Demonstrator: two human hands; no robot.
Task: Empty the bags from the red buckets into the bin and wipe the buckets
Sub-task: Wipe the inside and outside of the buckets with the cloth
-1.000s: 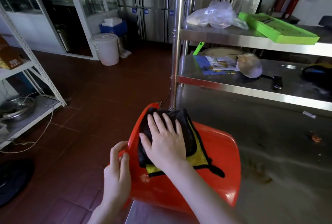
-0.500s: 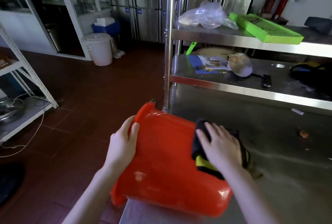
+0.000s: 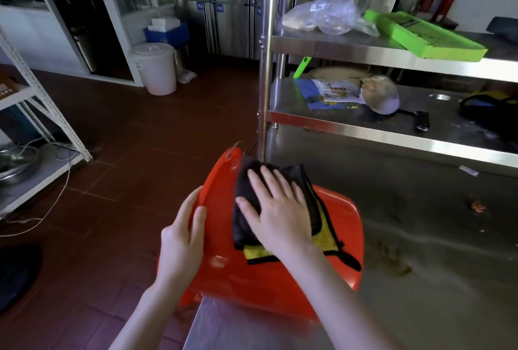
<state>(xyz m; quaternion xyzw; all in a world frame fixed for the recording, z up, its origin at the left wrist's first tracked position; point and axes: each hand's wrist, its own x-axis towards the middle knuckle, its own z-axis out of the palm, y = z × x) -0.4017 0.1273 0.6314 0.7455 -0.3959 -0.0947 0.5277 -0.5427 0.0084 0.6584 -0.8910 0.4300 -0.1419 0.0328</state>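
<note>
A red bucket (image 3: 283, 279) lies on its side at the near left corner of the steel table (image 3: 420, 237), its rim sticking out past the table edge to the left. My left hand (image 3: 183, 240) grips that rim, fingers curled over it. My right hand (image 3: 276, 212) lies flat, fingers straight, pressing a black and yellow cloth (image 3: 322, 233) against the bucket's upper side near the rim. The bucket's inside is hidden from me.
A two-level steel shelf (image 3: 392, 49) rises at the table's back, bearing a clear plastic bag (image 3: 325, 13), a green tray (image 3: 423, 34) and papers. A white lidded bin (image 3: 155, 68) stands on the tiled floor at the far left. A white rack (image 3: 42, 97) stands left.
My right hand slid the cloth from the bucket's base end back toward the rim. My left hand shifted its grip lower on the rim.
</note>
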